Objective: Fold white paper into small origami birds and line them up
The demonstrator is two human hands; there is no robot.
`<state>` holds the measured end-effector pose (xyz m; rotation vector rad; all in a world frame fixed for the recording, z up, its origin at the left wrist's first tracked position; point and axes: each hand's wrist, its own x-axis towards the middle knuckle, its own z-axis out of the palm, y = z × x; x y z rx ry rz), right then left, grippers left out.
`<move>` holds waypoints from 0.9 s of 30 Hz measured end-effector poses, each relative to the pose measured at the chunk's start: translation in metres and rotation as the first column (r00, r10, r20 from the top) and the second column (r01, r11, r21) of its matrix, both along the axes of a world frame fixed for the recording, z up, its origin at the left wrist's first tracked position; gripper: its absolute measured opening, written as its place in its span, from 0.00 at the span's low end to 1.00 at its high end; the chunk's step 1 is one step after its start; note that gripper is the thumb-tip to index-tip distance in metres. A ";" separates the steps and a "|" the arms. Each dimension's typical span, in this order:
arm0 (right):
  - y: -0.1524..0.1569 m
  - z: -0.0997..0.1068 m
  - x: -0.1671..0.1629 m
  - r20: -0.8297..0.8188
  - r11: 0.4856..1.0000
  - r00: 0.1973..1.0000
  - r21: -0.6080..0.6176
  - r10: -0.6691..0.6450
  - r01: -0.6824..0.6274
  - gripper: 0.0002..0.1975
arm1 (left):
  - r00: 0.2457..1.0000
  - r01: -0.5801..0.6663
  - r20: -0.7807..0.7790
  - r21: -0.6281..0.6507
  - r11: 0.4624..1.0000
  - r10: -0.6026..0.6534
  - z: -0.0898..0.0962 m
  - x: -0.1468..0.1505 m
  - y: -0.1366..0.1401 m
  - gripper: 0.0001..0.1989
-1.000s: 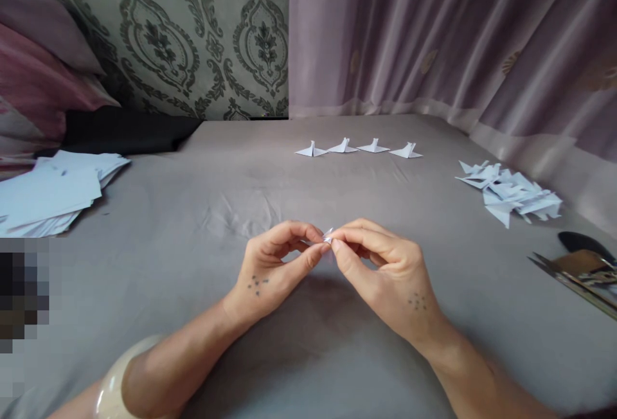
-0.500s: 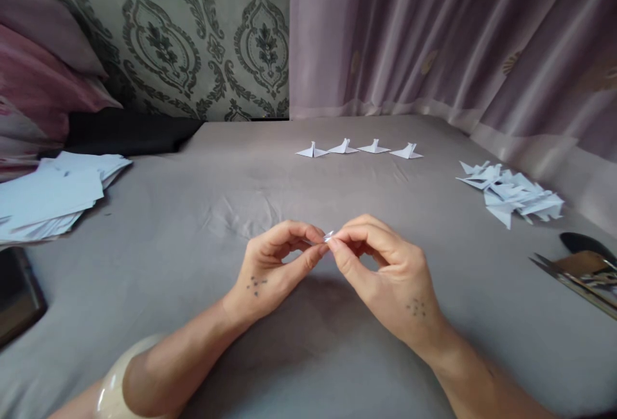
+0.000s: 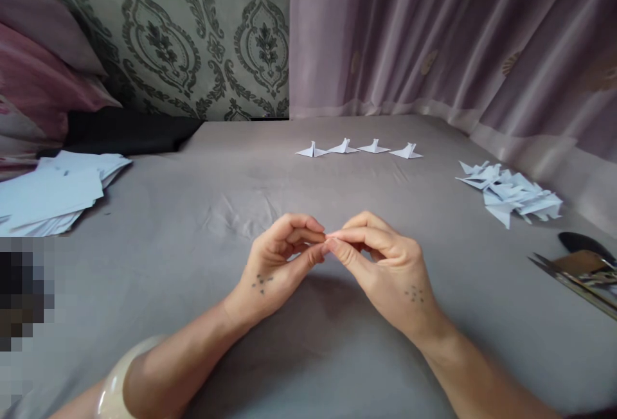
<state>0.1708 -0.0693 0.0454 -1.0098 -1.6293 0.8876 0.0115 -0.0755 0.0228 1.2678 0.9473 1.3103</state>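
My left hand (image 3: 279, 266) and my right hand (image 3: 393, 274) meet fingertip to fingertip above the middle of the cloth. Thumb and fingers of each are pinched together. Between them is a small folded piece of white paper, seen a moment ago and now almost wholly covered by the fingertips. The left index finger is lifted a little off the pinch. Beyond the hands several folded white paper birds (image 3: 344, 147) stand in a row.
A grey cloth (image 3: 168, 226) covers the surface. To the left lie a stack of white paper sheets (image 3: 53, 191) and a black cloth (image 3: 130, 133). At right are a heap of folded paper pieces (image 3: 520, 194) and scissors (image 3: 573, 281) beside a brown item. Curtains hang behind.
The left index finger has risen from the fingertips, and the left hand has shifted slightly right. The white paper that showed between the fingers is now covered.
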 end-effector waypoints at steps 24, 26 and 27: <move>0.077 -0.026 -0.024 0.237 0.857 0.971 -0.506 0.025 0.101 0.12 | 0.969 -0.237 -0.156 -0.384 0.893 0.190 -0.007 -0.038 0.047 0.22; 0.080 -0.034 -0.024 0.326 0.887 0.945 -0.432 -0.016 0.164 0.09 | 0.940 -0.310 -0.245 -0.322 0.895 0.237 -0.009 -0.045 0.053 0.20; 0.080 -0.037 -0.024 0.373 0.902 0.927 -0.385 -0.041 0.195 0.07 | 0.928 -0.329 -0.283 -0.308 0.893 0.244 -0.009 -0.048 0.055 0.19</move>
